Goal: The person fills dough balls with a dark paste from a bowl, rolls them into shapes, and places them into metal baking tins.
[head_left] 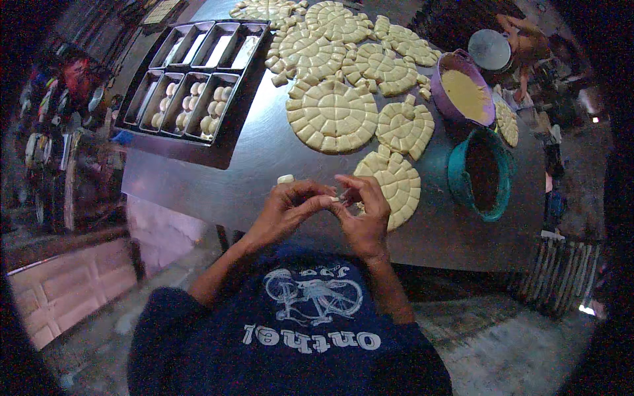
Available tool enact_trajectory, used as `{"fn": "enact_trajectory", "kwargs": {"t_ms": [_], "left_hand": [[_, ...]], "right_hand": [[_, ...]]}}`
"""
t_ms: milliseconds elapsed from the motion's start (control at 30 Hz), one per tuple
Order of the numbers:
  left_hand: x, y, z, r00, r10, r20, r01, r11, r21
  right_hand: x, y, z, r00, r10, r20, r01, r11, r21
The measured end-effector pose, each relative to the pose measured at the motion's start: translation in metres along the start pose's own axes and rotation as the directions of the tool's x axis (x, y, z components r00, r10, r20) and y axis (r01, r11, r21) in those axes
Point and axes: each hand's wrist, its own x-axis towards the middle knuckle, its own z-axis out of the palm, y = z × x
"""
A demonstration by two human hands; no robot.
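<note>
Left hand [290, 203] and right hand [365, 214] pinch together on what looks like a small pale dough lump [335, 199], apparently being shaped, next calling for light, even pressure.

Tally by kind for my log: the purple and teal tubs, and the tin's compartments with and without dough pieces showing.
Purple tub: 1
Teal tub: 1
Compartments with dough pieces: 3
Compartments without visible dough pieces: 5
Total: 10

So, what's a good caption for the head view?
Left hand and right hand meet over the table, near cut dough rounds.
</note>
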Motion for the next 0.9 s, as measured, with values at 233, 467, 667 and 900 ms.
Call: {"fn": "enact_trajectory", "kwargs": {"t_ms": [233,467,667,900], "left_hand": [[-0.003,-0.006,-0.003,0.999,0.036,-0.004,-0.035,0.996,0.077],[-0.007,-0.013,0.000,0.997,0.012,-0.078,-0.003,0.993,0.117],[-0.012,-0.022,-0.001,0.992,-0.027,-0.124,0.044,0.990,0.136],[-0.032,-0.053,0.002,0.968,0.002,-0.250,0.052,0.977,0.209]], "right_hand": [[0.001,0.019,0.009,0.987,0.090,0.134,-0.120,0.963,0.240],[0.000,0.025,0.010,0.965,0.108,0.238,-0.161,0.963,0.216],[-0.008,0.038,0.013,0.945,0.150,0.290,-0.228,0.939,0.257],[-0.040,0.056,0.039,0.943,0.216,0.254,-0.260,0.954,0.153]]}}
